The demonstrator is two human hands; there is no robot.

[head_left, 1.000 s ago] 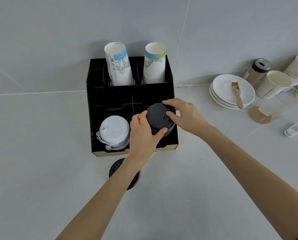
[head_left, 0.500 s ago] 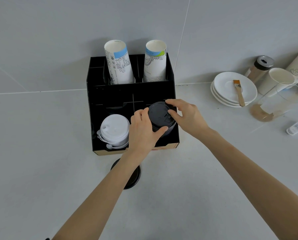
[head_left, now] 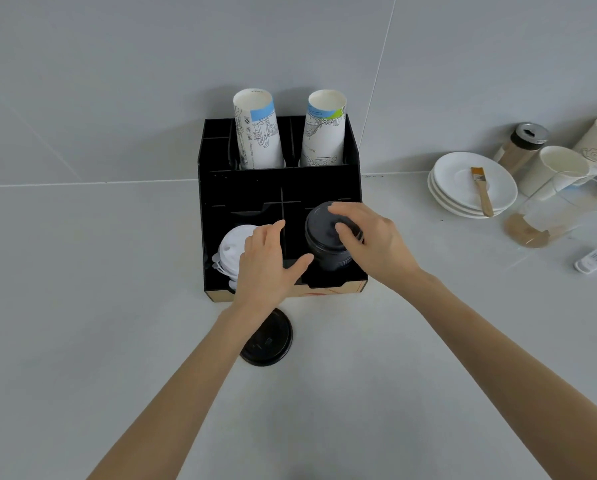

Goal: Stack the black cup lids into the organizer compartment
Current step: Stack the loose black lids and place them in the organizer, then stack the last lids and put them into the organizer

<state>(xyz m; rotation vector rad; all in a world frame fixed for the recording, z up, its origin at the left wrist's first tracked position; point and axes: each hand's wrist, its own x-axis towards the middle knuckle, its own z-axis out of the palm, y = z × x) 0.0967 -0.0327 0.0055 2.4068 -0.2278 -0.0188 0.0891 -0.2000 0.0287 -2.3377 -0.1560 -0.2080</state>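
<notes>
While right hand (head_left: 373, 242) fingers grip black lid stack (head_left: 326, 237), left hand (head_left: 267, 265) open; one black lid (head_left: 267, 341) on counter.

There is just one camera, and it sits on the person's head. It looks forward and down at the desk (head_left: 82, 341) and the wall behind it. It is close, so both arms reach in from the bottom edge.

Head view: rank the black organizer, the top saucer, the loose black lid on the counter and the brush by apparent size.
1. black organizer
2. top saucer
3. loose black lid, partly hidden by the left forearm
4. brush
</notes>
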